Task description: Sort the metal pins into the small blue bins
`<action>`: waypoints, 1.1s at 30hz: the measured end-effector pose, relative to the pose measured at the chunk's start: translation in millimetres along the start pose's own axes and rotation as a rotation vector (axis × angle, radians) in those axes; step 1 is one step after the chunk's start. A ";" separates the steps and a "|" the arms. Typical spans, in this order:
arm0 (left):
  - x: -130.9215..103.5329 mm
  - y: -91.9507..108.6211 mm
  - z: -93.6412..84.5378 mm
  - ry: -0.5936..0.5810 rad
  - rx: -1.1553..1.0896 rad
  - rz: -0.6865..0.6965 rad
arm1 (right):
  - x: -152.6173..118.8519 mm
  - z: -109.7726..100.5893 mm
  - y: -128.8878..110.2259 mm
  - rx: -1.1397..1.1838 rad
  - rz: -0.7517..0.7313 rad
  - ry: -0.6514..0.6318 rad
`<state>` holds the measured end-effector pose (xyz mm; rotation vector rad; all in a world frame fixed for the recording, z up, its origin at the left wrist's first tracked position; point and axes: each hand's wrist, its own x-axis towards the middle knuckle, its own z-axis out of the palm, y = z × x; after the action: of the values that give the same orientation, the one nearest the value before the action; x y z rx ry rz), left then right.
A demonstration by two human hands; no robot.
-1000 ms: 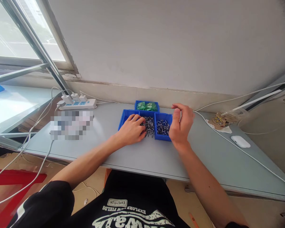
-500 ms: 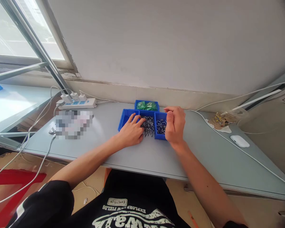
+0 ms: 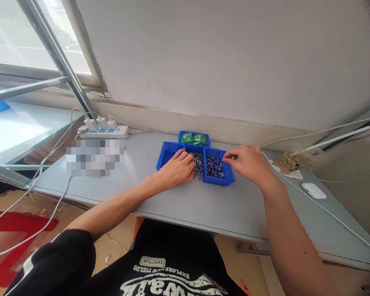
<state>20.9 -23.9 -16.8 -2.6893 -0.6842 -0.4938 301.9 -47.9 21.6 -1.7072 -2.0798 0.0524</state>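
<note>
Small metal pins, dark and silver, lie in a pile (image 3: 198, 166) between two blue bins. My left hand (image 3: 179, 167) rests at the left of this pile, its fingers bent and close together, with the tips hidden. In the right blue bin (image 3: 228, 179) are several more pins (image 3: 214, 167). My right hand (image 3: 249, 162) hovers at that bin's right edge, thumb and forefinger pinched; anything between them is too small to make out. The left blue bin (image 3: 165, 158) is partly covered by my left hand.
Behind stands a blue bin (image 3: 181, 135) with green packets (image 3: 195, 139). A power strip (image 3: 120, 131) with plugs and a blurred-out object (image 3: 95, 158) are on the left. On the right are a cup (image 3: 291, 160), a white earphone case (image 3: 313, 190) and a white cable (image 3: 292, 181).
My right hand has moved right, off the right bin, turning from cupped to pinched. The fingers of my left hand have drawn together at the pile. The view has shifted slightly.
</note>
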 end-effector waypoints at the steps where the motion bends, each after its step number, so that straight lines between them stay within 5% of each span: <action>1: 1.0 -0.1 -0.1 0.011 -0.021 0.003 | 0.8 2.0 1.1 -0.066 -0.026 -0.094; 4: 2.6 -0.6 0.2 0.040 -0.106 0.012 | 5.6 12.9 -2.4 -0.208 -0.066 -0.316; 7: 2.8 -1.1 -0.5 0.042 -0.152 0.020 | 11.9 25.4 -9.0 -0.300 -0.095 -0.395; 23: 1.7 -2.0 -7.4 -0.010 -0.201 0.168 | 20.0 38.0 -29.8 -0.404 0.061 -0.446; 27: 1.8 -2.9 -12.9 -0.016 -0.235 0.211 | 29.5 19.8 -32.0 -0.188 0.098 -0.400; 31: 1.2 -3.2 -11.1 0.009 -0.296 0.244 | 46.2 5.7 -55.8 0.232 -0.115 -0.108; 33: 0.3 -3.5 -7.9 0.012 -0.306 0.261 | 58.4 11.4 -72.6 0.451 -0.176 -0.059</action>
<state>17.4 -23.9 -8.9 -2.9970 -0.2626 -0.5842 222.8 -7.2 51.8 -1.2636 -2.0547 0.4833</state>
